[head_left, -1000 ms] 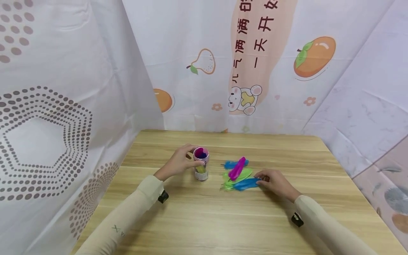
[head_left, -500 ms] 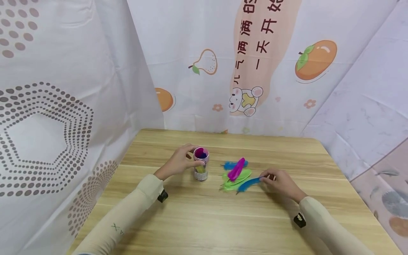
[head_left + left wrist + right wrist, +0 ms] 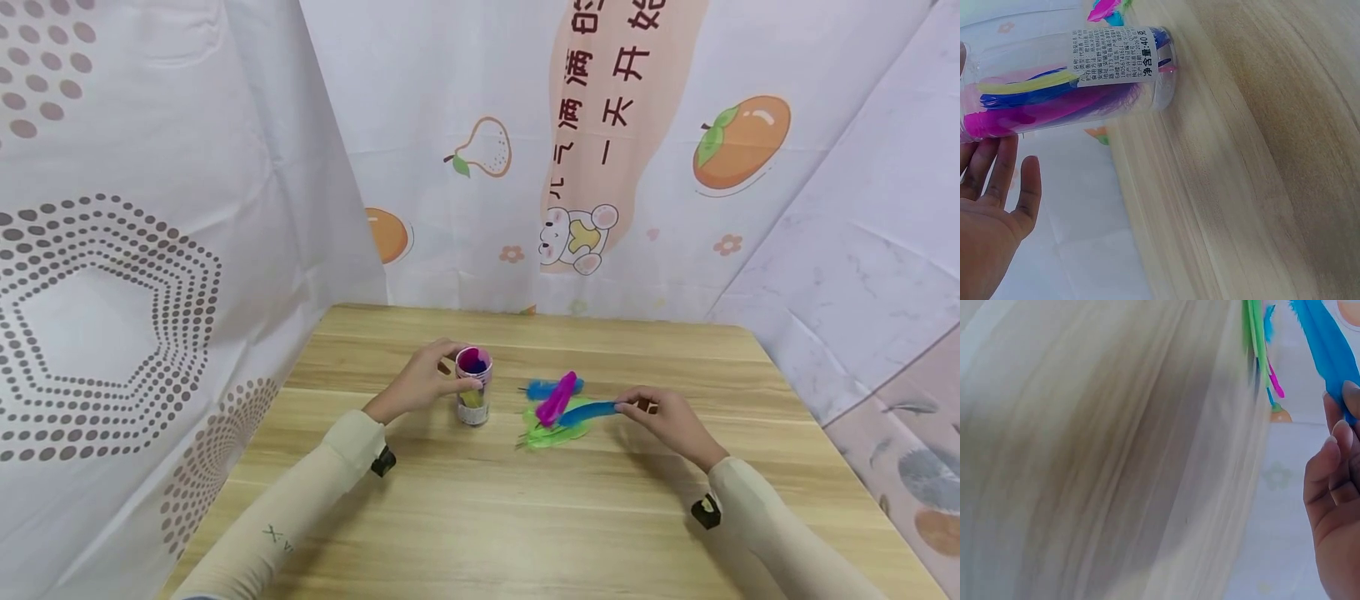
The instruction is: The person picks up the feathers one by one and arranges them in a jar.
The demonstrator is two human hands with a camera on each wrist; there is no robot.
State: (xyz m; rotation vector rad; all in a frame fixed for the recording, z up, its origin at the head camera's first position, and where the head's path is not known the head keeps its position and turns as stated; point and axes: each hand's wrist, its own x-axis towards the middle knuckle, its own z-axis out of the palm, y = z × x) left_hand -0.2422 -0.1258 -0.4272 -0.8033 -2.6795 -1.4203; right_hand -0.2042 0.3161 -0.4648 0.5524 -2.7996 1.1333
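Observation:
My left hand [image 3: 422, 382] holds a clear plastic jar [image 3: 474, 410] near its open rim, thumb on the near side. Upright on the table, the jar contains pink, blue and yellow feathers [image 3: 1041, 103], which show through its wall in the left wrist view beside a printed label [image 3: 1116, 56]. My right hand [image 3: 670, 421] pinches a blue feather [image 3: 588, 412] by one end, between thumb and fingertips. That feather is raised over a small pile: green feathers [image 3: 553, 437], a magenta feather [image 3: 557, 402] and another blue feather [image 3: 540, 389] behind.
The wooden table [image 3: 480, 517] carries the jar at left and the feather pile just right of it. White printed curtains [image 3: 420, 83] hang behind the table's back edge and along both sides. Dark straps with small devices [image 3: 705, 511] sit at the wrists.
My right hand has lifted the blue feather off the green ones and moved slightly right and up, the feather swinging to nearly level. The left hand and jar stay put.

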